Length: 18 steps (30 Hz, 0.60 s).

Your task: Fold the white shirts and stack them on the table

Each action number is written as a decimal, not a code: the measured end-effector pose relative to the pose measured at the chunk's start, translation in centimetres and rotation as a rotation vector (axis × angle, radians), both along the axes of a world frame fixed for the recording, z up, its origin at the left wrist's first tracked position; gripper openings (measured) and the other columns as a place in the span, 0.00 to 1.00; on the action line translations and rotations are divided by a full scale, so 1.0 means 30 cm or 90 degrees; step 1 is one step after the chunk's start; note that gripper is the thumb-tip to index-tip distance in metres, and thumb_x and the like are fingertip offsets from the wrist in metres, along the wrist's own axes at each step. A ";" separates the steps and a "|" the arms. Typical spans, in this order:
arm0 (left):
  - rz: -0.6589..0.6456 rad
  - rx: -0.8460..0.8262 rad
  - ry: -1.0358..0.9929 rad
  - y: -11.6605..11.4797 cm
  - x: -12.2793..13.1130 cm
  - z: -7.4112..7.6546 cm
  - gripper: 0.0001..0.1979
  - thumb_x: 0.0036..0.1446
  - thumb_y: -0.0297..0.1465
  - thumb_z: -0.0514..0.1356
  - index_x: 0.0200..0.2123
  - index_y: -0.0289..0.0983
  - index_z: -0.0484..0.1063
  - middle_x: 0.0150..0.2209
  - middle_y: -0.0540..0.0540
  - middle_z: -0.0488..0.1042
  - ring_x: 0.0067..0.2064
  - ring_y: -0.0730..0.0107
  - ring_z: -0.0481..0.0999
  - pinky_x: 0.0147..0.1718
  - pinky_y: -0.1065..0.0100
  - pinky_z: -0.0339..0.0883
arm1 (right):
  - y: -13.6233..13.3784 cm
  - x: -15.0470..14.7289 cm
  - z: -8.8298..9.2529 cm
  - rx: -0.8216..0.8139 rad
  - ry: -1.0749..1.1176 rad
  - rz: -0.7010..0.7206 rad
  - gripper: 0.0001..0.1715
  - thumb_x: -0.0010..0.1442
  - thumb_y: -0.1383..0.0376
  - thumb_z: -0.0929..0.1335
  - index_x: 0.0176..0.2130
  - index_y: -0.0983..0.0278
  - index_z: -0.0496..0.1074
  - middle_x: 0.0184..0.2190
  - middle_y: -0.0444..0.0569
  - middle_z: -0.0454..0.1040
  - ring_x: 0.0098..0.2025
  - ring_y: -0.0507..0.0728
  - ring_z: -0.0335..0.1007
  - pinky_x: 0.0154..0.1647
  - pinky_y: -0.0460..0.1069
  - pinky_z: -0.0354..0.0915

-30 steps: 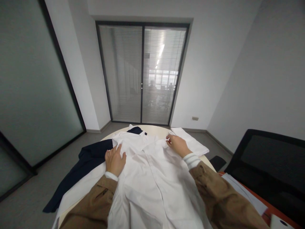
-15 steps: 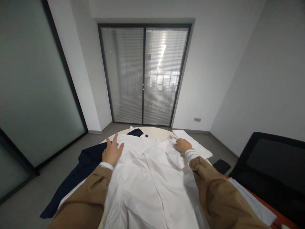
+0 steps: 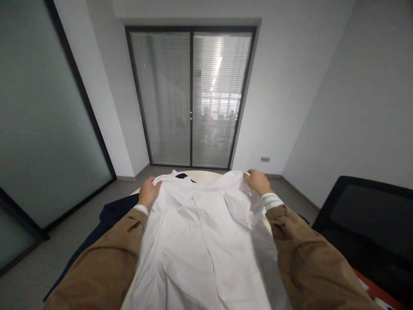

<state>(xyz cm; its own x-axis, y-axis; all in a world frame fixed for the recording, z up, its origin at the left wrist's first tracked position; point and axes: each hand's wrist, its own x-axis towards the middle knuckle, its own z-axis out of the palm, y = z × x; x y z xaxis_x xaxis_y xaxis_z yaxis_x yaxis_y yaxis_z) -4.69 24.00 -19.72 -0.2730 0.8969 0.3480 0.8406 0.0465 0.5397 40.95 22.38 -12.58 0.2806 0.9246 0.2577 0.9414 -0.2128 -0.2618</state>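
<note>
A white button-front shirt (image 3: 200, 241) is spread in front of me over a round pale table (image 3: 206, 174), its far end raised off the top. My left hand (image 3: 149, 191) is closed on the shirt's left shoulder edge. My right hand (image 3: 257, 181) pinches the right shoulder edge and holds it up. Both arms wear brown sleeves with white cuffs. The shirt's chest pocket (image 3: 238, 209) faces me.
A dark navy garment (image 3: 111, 213) lies under the shirt and hangs off the table's left side. A black chair back (image 3: 364, 215) stands at the right, with an orange-red edge (image 3: 371, 286) below it. Glass doors with blinds (image 3: 190, 97) close the far wall.
Both hands slid from flat on the shirt's chest up to its shoulders, closed on the fabric and lifted the far end; it now hides the white cloth at the table's far right.
</note>
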 end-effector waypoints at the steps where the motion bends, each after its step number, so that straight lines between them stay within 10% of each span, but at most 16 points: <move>1: -0.001 0.022 -0.006 0.011 0.004 0.002 0.20 0.64 0.39 0.53 0.53 0.34 0.70 0.49 0.38 0.77 0.50 0.56 0.77 0.49 0.61 0.68 | 0.000 0.012 0.002 0.019 0.014 -0.027 0.24 0.65 0.55 0.61 0.52 0.64 0.74 0.46 0.62 0.78 0.49 0.66 0.74 0.46 0.54 0.65; 11: -0.100 0.006 0.095 -0.028 0.070 -0.017 0.41 0.54 0.35 0.66 0.68 0.34 0.52 0.69 0.30 0.47 0.69 0.44 0.52 0.63 0.54 0.54 | -0.008 0.044 -0.086 0.029 -0.048 -0.035 0.29 0.60 0.60 0.67 0.60 0.61 0.66 0.58 0.60 0.68 0.58 0.68 0.64 0.55 0.59 0.60; 18: -0.217 0.024 0.154 -0.249 0.228 -0.004 0.20 0.60 0.37 0.59 0.54 0.36 0.71 0.55 0.35 0.70 0.57 0.49 0.68 0.58 0.52 0.60 | -0.128 -0.182 -0.087 0.142 -0.119 0.238 0.19 0.63 0.61 0.65 0.52 0.63 0.72 0.59 0.58 0.66 0.62 0.68 0.54 0.62 0.62 0.50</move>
<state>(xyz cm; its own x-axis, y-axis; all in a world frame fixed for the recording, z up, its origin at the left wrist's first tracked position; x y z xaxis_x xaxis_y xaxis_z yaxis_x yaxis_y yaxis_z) 2.16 16.53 -19.85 0.1314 0.9070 0.4002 0.9070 -0.2729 0.3207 35.49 18.55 -15.19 -0.1308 0.8701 0.4752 0.9780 0.1918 -0.0819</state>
